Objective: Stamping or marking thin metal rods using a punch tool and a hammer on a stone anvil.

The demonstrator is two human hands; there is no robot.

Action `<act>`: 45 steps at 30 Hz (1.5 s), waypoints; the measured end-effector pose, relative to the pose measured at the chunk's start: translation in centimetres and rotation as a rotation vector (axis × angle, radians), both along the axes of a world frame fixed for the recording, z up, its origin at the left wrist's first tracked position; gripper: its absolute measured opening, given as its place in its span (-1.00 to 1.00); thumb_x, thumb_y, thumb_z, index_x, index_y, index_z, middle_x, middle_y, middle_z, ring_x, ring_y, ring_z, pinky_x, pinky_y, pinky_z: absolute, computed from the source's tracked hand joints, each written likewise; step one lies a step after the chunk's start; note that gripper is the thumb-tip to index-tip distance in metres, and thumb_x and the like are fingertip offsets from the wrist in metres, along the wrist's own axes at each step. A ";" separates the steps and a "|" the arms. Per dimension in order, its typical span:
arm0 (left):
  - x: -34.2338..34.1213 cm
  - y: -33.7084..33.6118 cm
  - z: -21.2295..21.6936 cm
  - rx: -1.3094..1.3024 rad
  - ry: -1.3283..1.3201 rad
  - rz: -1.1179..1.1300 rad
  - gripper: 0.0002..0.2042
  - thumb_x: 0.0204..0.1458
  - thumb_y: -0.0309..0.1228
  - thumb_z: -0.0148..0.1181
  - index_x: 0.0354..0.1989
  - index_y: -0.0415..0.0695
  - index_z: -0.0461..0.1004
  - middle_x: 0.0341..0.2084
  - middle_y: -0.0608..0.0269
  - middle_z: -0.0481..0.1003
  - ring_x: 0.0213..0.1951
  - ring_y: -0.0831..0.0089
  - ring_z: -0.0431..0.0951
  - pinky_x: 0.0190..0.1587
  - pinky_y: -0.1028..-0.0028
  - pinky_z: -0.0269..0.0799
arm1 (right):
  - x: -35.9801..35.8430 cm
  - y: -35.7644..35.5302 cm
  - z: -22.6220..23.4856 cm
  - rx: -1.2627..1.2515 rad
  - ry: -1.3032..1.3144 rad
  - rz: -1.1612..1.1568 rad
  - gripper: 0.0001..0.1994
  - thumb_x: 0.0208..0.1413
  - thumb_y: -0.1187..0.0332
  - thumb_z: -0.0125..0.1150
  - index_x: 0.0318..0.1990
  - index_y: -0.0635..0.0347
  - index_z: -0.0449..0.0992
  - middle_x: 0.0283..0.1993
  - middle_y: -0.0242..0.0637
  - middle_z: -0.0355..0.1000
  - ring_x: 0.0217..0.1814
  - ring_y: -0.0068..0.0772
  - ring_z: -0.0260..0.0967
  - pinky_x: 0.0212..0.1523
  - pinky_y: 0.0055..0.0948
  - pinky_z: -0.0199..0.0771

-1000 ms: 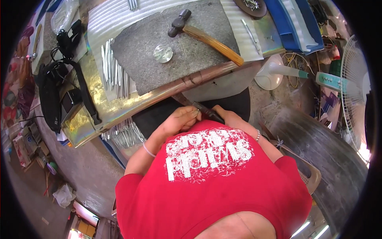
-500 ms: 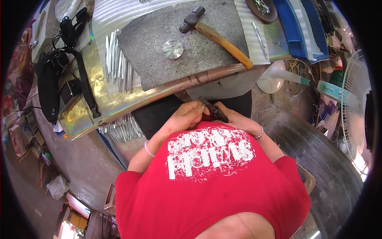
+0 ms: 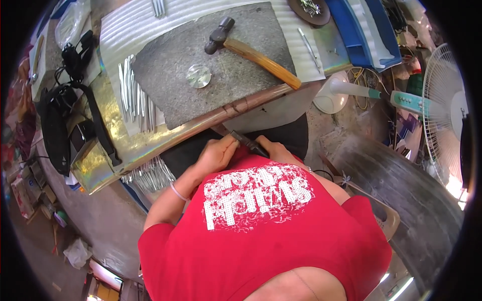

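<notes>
My left hand (image 3: 217, 153) and my right hand (image 3: 275, 149) meet close to my chest, just below the table's front edge, above my red shirt. Between them they grip a dark, narrow tool (image 3: 249, 143) that slants from upper left to lower right. What its tip touches is hidden by my fingers. On the grey stone slab (image 3: 170, 75) above lie a wooden-handled hammer (image 3: 256, 52) and a small round silver disc (image 3: 199, 76), both apart from my hands.
Several thin metal rods (image 3: 136, 98) lie left of the slab on the shiny table sheet (image 3: 103, 150). A black bag with strap (image 3: 55, 125) sits far left. A blue tray (image 3: 364, 30) and a standing fan (image 3: 437, 105) are at the right. A round dish (image 3: 309, 9) sits at the top.
The view has shifted so the table sits lower and nearer. My hands stay together on the dark tool, with only slight movement.
</notes>
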State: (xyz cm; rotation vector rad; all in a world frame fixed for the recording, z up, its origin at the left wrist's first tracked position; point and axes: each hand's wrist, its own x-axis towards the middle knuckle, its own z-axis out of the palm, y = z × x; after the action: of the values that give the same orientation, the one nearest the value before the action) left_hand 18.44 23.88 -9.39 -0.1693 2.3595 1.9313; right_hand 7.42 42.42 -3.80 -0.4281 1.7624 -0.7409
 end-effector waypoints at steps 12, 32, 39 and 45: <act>0.3 -1.6 2.2 1.136 -0.681 -0.055 -0.81 0.17 -0.35 0.00 -0.36 -0.23 0.38 -0.73 0.56 0.13 -0.73 0.76 0.00 -0.72 0.65 -0.12 | 0.6 0.8 -0.8 -0.071 -0.006 0.024 -0.51 -0.03 0.03 0.21 -0.11 0.18 0.23 -0.30 0.20 0.39 -0.20 0.26 0.37 -0.28 -0.05 0.32; 2.3 -1.5 0.6 1.325 -0.733 -0.059 -0.82 0.09 -0.34 0.09 -0.32 -0.23 0.44 -0.77 0.58 0.14 -0.74 0.79 0.05 -0.70 0.72 -0.08 | 0.8 0.9 -0.3 -0.096 0.042 0.144 -0.49 -0.07 0.02 0.23 -0.11 0.20 0.26 -0.29 0.11 0.42 -0.19 0.15 0.40 -0.26 -0.10 0.32; 0.1 -0.3 3.3 1.069 -0.548 -0.021 -0.76 0.22 -0.29 -0.06 -0.24 -0.25 0.40 -0.75 0.58 0.08 -0.70 0.78 -0.02 -0.63 0.70 -0.12 | -2.6 -0.1 1.8 -0.154 -0.317 0.119 -0.43 0.05 -0.06 0.18 0.02 0.19 0.24 -0.14 -0.08 0.42 -0.03 -0.33 0.39 -0.04 -0.41 0.30; -0.4 0.2 3.8 1.032 -0.494 0.005 -0.75 0.23 -0.28 -0.06 -0.22 -0.26 0.38 -0.74 0.54 0.08 -0.70 0.75 -0.03 -0.66 0.66 -0.13 | -3.2 0.2 0.3 -0.231 -0.345 0.222 -0.36 0.05 -0.07 0.18 0.09 0.21 0.14 -0.11 -0.07 0.39 -0.01 -0.36 0.36 0.00 -0.42 0.28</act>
State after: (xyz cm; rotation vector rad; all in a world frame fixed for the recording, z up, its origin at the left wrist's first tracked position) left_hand 18.03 24.04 -5.59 -0.4775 0.9016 2.4471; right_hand 4.18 42.61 -3.47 -0.6021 1.2891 -0.8083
